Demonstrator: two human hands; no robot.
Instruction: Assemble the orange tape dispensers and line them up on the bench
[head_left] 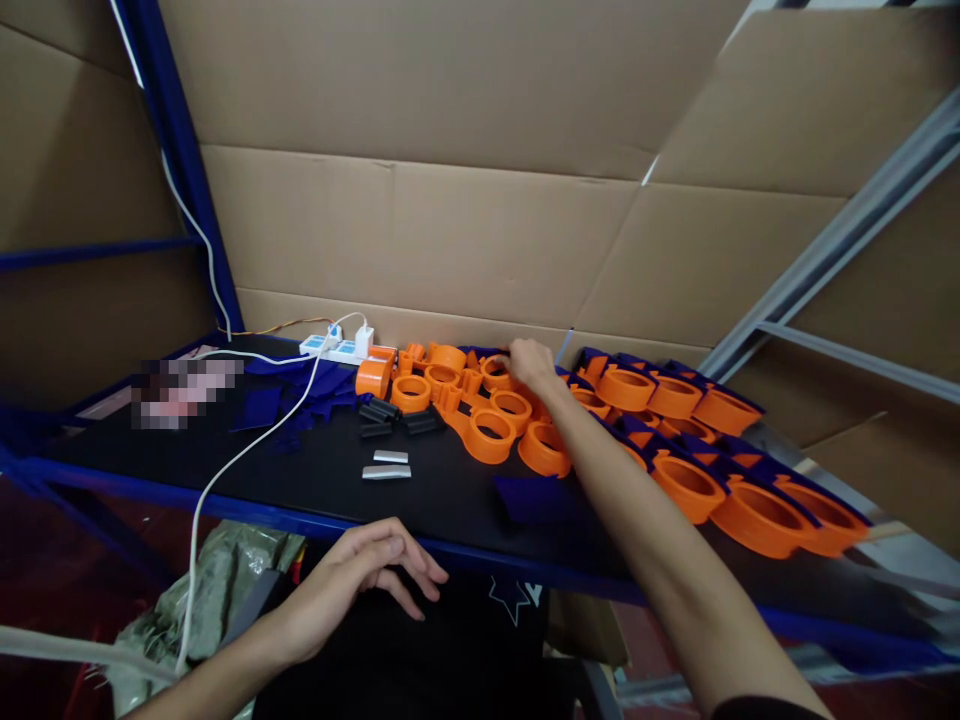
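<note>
My right hand (532, 362) reaches to the back of the black table top. Its fingers are curled at the rim of an orange plastic ring part (495, 374), partly hidden behind the hand. More orange ring parts (491, 437) lie close around it. My left hand (375, 565) hangs in front of the table edge with its fingers apart and nothing in them. Nearest to it on the table are two small silver bars (386, 472). Behind these lie several short black pieces (379, 415).
Rows of orange rings with dark blue backs (765, 515) fill the right side. Blue flat pieces (307, 390) lie left, by a white power strip (341, 350). A white cable (262, 437) crosses the table's front edge (225, 505). Cardboard (450, 230) stands behind.
</note>
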